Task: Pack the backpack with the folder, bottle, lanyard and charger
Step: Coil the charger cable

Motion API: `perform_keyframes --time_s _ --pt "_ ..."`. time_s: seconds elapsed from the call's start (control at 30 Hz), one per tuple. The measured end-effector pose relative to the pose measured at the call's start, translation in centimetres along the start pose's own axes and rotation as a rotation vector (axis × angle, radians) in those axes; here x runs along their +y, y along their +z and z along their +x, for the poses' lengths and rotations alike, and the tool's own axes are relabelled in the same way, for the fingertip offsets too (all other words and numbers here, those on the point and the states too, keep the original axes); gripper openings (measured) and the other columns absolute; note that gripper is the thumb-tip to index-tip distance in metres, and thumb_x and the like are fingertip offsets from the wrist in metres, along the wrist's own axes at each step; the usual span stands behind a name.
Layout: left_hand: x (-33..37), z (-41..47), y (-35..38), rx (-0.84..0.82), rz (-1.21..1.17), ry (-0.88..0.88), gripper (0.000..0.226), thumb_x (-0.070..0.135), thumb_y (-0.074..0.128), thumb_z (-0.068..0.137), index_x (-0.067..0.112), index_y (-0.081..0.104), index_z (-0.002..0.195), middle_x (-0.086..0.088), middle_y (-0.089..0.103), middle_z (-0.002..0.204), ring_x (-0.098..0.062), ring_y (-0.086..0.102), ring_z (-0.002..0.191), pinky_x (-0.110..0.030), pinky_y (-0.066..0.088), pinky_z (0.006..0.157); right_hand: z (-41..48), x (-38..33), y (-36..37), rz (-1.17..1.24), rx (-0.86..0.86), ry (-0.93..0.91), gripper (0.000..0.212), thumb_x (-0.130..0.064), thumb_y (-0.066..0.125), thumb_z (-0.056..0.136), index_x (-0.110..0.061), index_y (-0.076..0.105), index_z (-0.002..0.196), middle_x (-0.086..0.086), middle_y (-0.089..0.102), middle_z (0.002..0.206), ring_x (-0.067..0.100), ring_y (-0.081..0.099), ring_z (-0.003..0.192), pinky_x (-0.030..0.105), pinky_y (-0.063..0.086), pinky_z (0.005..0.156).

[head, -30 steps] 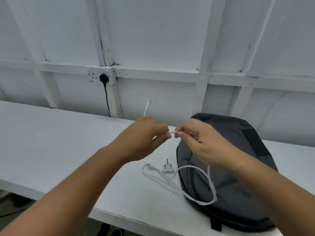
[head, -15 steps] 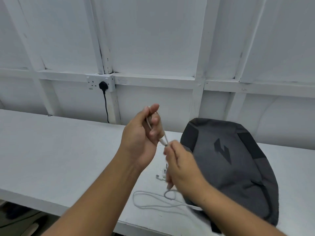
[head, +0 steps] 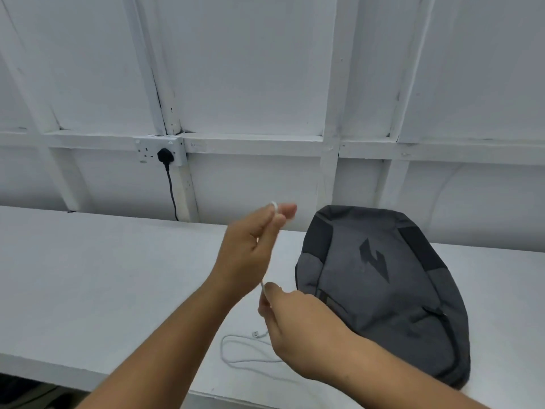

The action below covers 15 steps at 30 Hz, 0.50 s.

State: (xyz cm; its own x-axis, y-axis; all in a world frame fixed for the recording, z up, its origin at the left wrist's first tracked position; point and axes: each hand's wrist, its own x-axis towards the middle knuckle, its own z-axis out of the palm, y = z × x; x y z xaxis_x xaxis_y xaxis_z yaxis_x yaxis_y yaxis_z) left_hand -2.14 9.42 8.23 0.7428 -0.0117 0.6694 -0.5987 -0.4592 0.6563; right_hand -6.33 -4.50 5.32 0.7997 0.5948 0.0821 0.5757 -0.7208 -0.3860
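White charger cable (head: 223, 348) in pinch of left hand (head: 247, 255) and right hand (head: 298, 329) (slack near table (head: 118, 335) edge)

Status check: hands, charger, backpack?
Left hand raised, charger cable looped at its fingertips. Right hand pinches same cable lower down; slack on table. Backpack flat alongside, no opening visible. Nothing in the way.

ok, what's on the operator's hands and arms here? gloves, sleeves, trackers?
Nothing worn that shows. The left hand and right hand are bare, with no gloves, watch or wristbands. Both forearms are uncovered down to the frame edge, so no sleeves are in view. No markers or tracking cables are attached.
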Motion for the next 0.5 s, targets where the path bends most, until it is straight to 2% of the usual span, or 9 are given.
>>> perform_keyframes --time_s 0.07,0.13,0.2,0.33,0.4,0.43,0.5 --pt "-0.8 -0.6 -0.8 -0.185 0.156 0.014 0.026 0.033 0.044 0.106 0.035 0.069 0.105 0.021 0.073 0.106 0.001 0.07 0.101 -0.013 0.053 0.087 -0.2 -0.1 -0.9 -0.048 0.051 -0.036 0.016 -0.035 0.033 0.106 -0.024 0.045 0.107 0.004 0.064 0.089 0.029 0.057 0.073 0.039 0.039 0.061" --pt "-1.4 -1.3 -2.0 -0.39 0.21 -0.057 0.027 0.038 0.041 0.105 0.041 0.066 0.095 0.018 0.071 0.086 -0.007 0.068 0.079 -0.017 0.052 0.071 -0.1 0.7 -2.4 -0.097 0.134 -0.067 0.018 -0.04 0.035 0.105 -0.026 0.046 0.105 0.004 0.066 0.09 0.032 0.058 0.076 0.04 0.039 0.064" --pt "-1.8 -2.4 -2.9 -0.492 0.203 -0.137 0.033 0.045 0.038 0.105 0.043 0.063 0.083 0.014 0.061 0.069 -0.008 0.056 0.062 -0.024 0.046 0.061 0.3 2.1 -3.9 -0.149 0.189 -0.1 0.021 -0.047 0.036 0.104 -0.029 0.049 0.103 -0.001 0.067 0.088 0.028 0.059 0.079 0.038 0.041 0.068" --pt "-1.3 -4.1 -4.1 -0.495 0.12 -0.278 0.049 0.064 0.031 0.098 0.035 0.064 0.078 0.016 0.047 0.061 -0.005 0.043 0.06 -0.016 0.036 0.058 1.9 4.2 -5.7 -0.264 0.21 -0.221 0.032 -0.059 0.033 0.102 -0.032 0.046 0.088 -0.008 0.063 0.083 0.017 0.057 0.077 0.035 0.038 0.074" --pt "-0.5 -4.3 -4.4 -0.506 0.02 -0.36 0.046 0.063 0.034 0.094 0.031 0.059 0.072 0.013 0.042 0.059 -0.006 0.037 0.058 -0.016 0.033 0.056 2.6 4.8 -5.9 -0.303 0.211 -0.283 0.045 -0.064 0.024 0.1 -0.031 0.053 0.089 -0.01 0.058 0.082 0.015 0.052 0.078 0.035 0.04 0.074" --pt "0.1 -4.3 -4.5 -0.497 -0.091 -0.441 0.043 0.059 0.041 0.094 0.028 0.056 0.068 0.011 0.037 0.058 -0.008 0.032 0.056 -0.018 0.031 0.055 2.9 4.9 -5.7 -0.301 0.204 -0.309 0.051 -0.064 0.02 0.1 -0.029 0.056 0.09 -0.01 0.056 0.081 0.014 0.05 0.078 0.035 0.041 0.073" --pt "1.3 -4.2 -4.6 -0.404 -0.494 -0.639 0.039 0.048 0.053 0.094 0.022 0.05 0.066 0.006 0.027 0.058 -0.013 0.023 0.051 -0.022 0.027 0.051 3.4 4.9 -4.7 -0.231 0.21 -0.346 0.046 -0.055 0.023 0.104 -0.024 0.053 0.089 -0.009 0.05 0.078 0.016 0.047 0.074 0.038 0.042 0.07"
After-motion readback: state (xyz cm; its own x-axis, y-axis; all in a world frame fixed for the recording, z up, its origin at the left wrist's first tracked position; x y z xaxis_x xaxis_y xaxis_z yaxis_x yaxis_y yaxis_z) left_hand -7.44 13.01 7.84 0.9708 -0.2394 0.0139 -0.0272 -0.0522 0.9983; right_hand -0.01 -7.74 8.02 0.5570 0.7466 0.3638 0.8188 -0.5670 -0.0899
